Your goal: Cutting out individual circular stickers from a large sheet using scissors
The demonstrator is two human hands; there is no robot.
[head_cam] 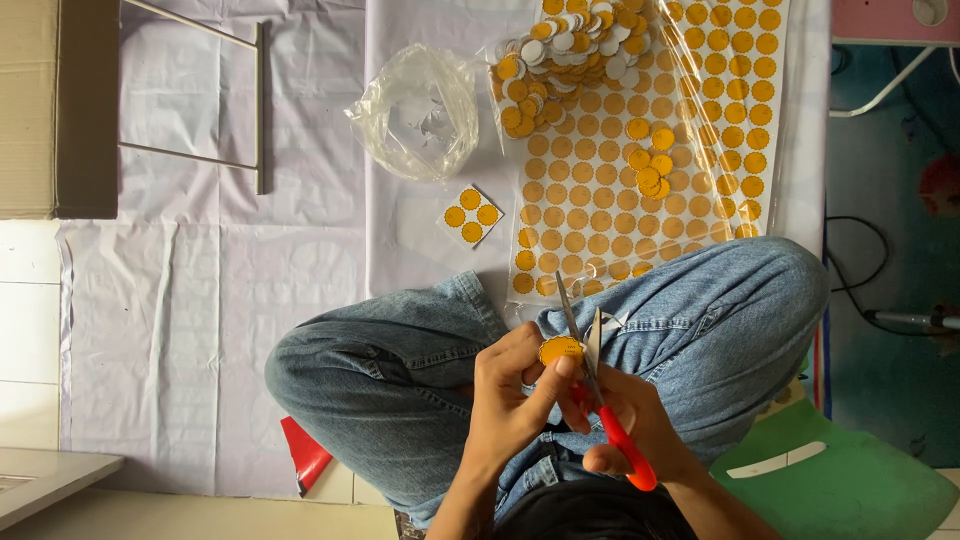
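Person sits cross-legged on the floor in blue jeans, 2 hands low in the middle of the scene. Left hand pinches 1 round yellow sticker between thumb and fingertips, fingers curled in close. Right hand is wrapped through the red handles of 1 pair of scissors, closed around them. Blades stand slightly apart with the sticker's edge at them. Scissors' long axis runs near to far, tips pointing away from the person and leaning a bit left, handles near.

Far right: 1 big sheet of yellow round stickers in rows, lying flat on a pale cloth. On its far left corner sits 1 heap of cut-out discs, yellow and white sides mixed, too many to count. 1 small cluster of loose discs lies mid-sheet. Left of the sheet: 1 small square piece with 4 yellow circles, and 1 crumpled clear plastic bag beyond it. 1 brown cardboard box far left. 1 red scrap near the left knee. 1 green plastic chair near right.
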